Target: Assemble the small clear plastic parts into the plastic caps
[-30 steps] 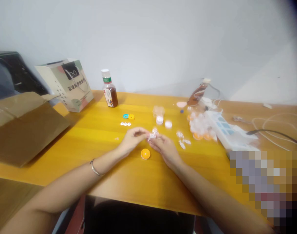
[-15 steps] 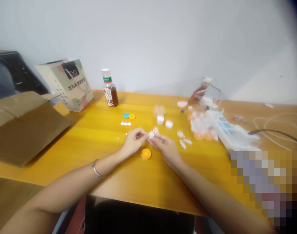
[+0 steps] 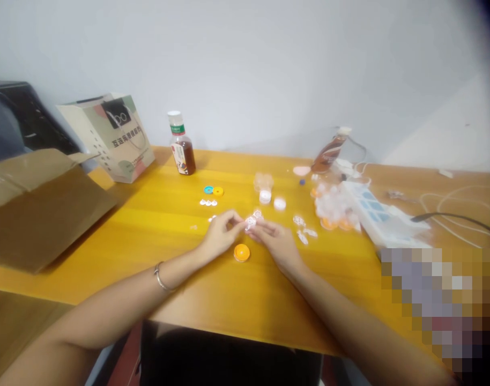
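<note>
Currently, both hands are above the desk (image 3: 213, 305), meeting at a small white perforated piece (image 3: 250, 221). Clock positions below take this piece as the dial centre, with 12 o'clock toward the wall.

Left hand (image 3: 221, 234): enters from 8 o'clock. Thumb and index finger are pinched narrow on the near-left edge of the piece. A metal bracelet (image 3: 160, 277) encircles the wrist.

Right hand (image 3: 280, 245): enters from 4 o'clock. Its fingers are drawn together and grip the opposite edge. A second white disc (image 3: 257, 214) shows just beside the piece at 1 o'clock; whether it is held or lies on the desk cannot be determined.

Adjacent parts:
- Between 6 and 7 o'clock, near: orange round cap (image 3: 242, 252).
- 1 o'clock: white round container (image 3: 265, 197).
- Between 3 and 4 o'clock: loose white flat pieces (image 3: 302, 237).
- Toward 3 o'clock: plastic bag (image 3: 336, 203) with white and orange contents, blurred.
- 10 o'clock: blue ring (image 3: 208, 190) touching a yellow ring (image 3: 218, 191).
- Between 9 and 10 o'clock: row of three small white pieces (image 3: 208, 203).

Outer items: upright bottle (image 3: 183, 155) between 10 and 11 o'clock; cardboard box (image 3: 47, 214) at 9 o'clock.
</note>
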{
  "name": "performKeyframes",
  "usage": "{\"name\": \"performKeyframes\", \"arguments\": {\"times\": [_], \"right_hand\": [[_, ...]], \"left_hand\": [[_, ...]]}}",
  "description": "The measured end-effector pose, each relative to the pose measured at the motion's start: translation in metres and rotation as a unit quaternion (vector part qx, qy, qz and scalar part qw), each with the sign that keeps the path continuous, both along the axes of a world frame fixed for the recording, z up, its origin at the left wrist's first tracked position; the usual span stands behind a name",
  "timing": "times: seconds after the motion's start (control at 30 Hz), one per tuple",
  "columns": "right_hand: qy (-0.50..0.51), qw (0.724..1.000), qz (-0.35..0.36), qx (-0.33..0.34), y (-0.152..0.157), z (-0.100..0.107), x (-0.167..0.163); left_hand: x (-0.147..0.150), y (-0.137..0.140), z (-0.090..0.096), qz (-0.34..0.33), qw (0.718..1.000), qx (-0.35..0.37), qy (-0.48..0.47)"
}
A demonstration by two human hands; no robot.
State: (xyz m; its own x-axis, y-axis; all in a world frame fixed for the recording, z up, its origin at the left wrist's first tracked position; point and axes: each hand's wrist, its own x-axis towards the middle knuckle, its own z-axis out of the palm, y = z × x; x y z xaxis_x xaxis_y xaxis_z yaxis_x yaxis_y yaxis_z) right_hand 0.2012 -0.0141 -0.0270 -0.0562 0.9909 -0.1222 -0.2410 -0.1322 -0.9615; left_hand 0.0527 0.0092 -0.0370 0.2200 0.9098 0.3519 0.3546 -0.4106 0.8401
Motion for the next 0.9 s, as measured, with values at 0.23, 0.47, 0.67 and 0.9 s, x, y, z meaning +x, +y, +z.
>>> {"name": "performKeyframes", "arguments": {"times": [0.23, 0.47, 0.67, 0.9], "right_hand": [[-0.011, 1.000, 0.024, 0.014, 0.001, 0.000, 0.001], [-0.002, 0.998, 0.066, 0.010, 0.004, -0.002, 0.006], [0.060, 0.993, 0.098, -0.019, 0.004, -0.002, 0.007], [0.048, 0.996, 0.067, -0.015, 0.002, -0.001, 0.005]], "left_hand": [[-0.010, 0.001, 0.014, -0.104, 0.980, 0.128, 0.107], [-0.021, 0.005, 0.026, -0.147, 0.965, 0.140, 0.164], [-0.021, 0.006, 0.027, -0.134, 0.984, 0.088, 0.082], [-0.016, 0.007, 0.024, -0.125, 0.992, -0.009, -0.022]]}}
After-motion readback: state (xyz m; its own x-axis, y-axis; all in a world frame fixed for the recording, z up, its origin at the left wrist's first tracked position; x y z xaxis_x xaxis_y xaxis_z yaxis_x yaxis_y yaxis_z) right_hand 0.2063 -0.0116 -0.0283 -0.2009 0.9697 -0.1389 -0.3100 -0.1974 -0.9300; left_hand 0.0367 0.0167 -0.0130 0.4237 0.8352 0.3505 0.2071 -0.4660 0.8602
